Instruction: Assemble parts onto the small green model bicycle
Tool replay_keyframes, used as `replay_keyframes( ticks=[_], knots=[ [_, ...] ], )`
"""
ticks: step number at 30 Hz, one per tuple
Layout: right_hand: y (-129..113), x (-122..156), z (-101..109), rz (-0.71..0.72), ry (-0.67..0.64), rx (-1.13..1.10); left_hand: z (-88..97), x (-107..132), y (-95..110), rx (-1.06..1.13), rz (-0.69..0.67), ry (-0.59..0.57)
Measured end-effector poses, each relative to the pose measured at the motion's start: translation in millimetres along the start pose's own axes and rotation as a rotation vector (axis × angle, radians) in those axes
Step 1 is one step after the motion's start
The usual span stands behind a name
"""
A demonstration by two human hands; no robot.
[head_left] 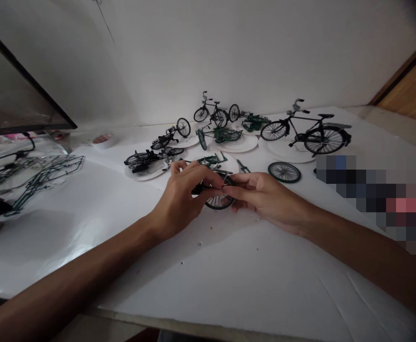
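Note:
Near the middle of the white table, my two hands meet around a small model bicycle wheel (219,203) with a dark rim and thin spokes. My left hand (188,187) pinches at the hub side, beside a dark part partly covered by the fingers. My right hand (256,192) grips the wheel from the right, its thumb and fingertips closed close to the left fingertips. What exactly the fingertips hold at the hub is hidden. A loose model wheel (284,172) lies flat just beyond my right hand. Behind my hands, green frame parts (211,160) rest on a paper plate (233,164).
Two upright model bicycles (309,130) stand at the back. More bicycles, black (146,159) and green (227,135), lie on paper plates. Green frames (40,178) are heaped at left, under a monitor (19,90). A small bowl (104,140) sits near the wall. Tiny bits (199,244) dot the table.

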State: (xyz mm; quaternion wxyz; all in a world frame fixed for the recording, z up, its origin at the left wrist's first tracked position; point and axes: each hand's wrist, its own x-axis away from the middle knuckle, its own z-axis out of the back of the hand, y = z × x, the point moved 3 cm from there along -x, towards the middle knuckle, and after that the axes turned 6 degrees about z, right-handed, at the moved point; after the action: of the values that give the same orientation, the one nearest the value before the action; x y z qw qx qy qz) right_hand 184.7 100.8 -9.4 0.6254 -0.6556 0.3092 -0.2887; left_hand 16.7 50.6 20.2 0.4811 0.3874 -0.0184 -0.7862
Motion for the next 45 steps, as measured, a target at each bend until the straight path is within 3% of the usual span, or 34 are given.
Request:
replay_keyframes(
  ticks=[10,17,25,30,38,41,45],
  knots=[
    [-5,1,-2,-0.066,0.002,0.024,7.7,-7,1,0.029,-0.226,-0.153],
    [-2,0,1,-0.044,0.011,0.018,-0.3,0,9,-0.009,-0.048,0.002],
    [0,-2,4,-0.013,-0.031,-0.040,-0.6,4,10,-0.022,0.037,0.064],
    [-4,-3,4,-0.035,-0.060,-0.011,3.4,0,12,0.005,-0.032,-0.003],
    [-10,0,-2,-0.032,-0.197,0.040,17.4,-7,14,0.013,-0.162,-0.273],
    [-7,-2,-3,0.030,-0.115,0.106,17.4,-6,11,-0.047,-0.220,-0.281],
    [-7,-4,-1,0.234,0.142,0.266,8.8,-6,3,-0.176,-0.198,-0.102]
  ],
)
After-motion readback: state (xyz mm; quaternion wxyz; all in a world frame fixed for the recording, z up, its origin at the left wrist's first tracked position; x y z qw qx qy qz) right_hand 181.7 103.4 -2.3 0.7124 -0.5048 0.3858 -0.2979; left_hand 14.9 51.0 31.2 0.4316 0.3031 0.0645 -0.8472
